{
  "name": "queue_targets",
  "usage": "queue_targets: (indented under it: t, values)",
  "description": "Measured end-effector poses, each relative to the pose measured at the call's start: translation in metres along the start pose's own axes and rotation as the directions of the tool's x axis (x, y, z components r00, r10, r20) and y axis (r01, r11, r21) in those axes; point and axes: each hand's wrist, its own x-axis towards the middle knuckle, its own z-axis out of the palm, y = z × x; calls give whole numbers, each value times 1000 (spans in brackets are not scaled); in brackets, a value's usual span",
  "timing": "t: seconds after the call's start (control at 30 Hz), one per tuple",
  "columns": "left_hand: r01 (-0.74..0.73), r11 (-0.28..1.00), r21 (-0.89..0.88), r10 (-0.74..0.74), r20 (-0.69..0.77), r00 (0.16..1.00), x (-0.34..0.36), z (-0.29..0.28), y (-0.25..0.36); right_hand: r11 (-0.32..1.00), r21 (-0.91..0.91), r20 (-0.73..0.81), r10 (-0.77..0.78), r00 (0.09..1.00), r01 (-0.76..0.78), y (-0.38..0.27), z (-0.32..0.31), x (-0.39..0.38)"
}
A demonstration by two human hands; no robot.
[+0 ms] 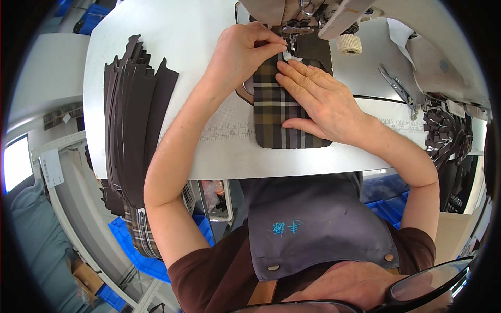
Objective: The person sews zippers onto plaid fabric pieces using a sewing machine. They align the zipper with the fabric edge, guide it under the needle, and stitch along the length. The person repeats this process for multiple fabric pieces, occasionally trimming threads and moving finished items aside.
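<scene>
My left hand [245, 52] pinches at the top edge of a plaid fabric piece [269, 104], just left of the presser foot [290, 44] of a sewing machine [349, 13]; what exactly the fingertips hold is too small to make out. My right hand [318, 104] lies flat on the plaid piece, fingertips just below the foot, thumb apart toward the lower left. A small white piece [292, 57] shows by the foot, and dark brown fabric [318, 49] lies at the upper right of the plaid.
Stacked dark brown strips [130, 130] hang over the left of the white table [219, 159]. Thread snips [396, 83] rest right of the machine, beside bundled dark pieces [446, 135]. Blue bins [135, 250] stand below, and shelving is at the far left.
</scene>
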Motion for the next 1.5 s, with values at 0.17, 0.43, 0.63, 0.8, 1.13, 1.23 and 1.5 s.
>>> queue_targets:
  t: [0.17,0.43,0.63,0.8,1.13,1.23,1.5]
  values:
    - [-458,816,352,509,-64,858,-4,10,-19,964,262,-80,-30,996,50,22,4,-8]
    - [-497,727,474,580,-37,814,-17,10,-25,998,-46,-100,27,995,-32,49,1,5]
    - [-476,744,470,553,-31,833,-17,9,-23,997,-70,-83,35,996,-41,50,1,2]
    - [-468,758,453,539,-32,842,-17,10,-24,990,-138,-56,29,998,-36,43,-4,4]
    - [-495,759,422,583,-102,806,-1,11,-32,983,-128,-70,122,990,-130,47,-5,10]
    - [-481,761,434,575,-110,810,0,11,-32,986,-120,-91,108,990,-119,49,-2,9]
    - [-454,775,440,550,-115,827,-1,11,-30,981,-138,-88,125,988,-136,48,-2,10]
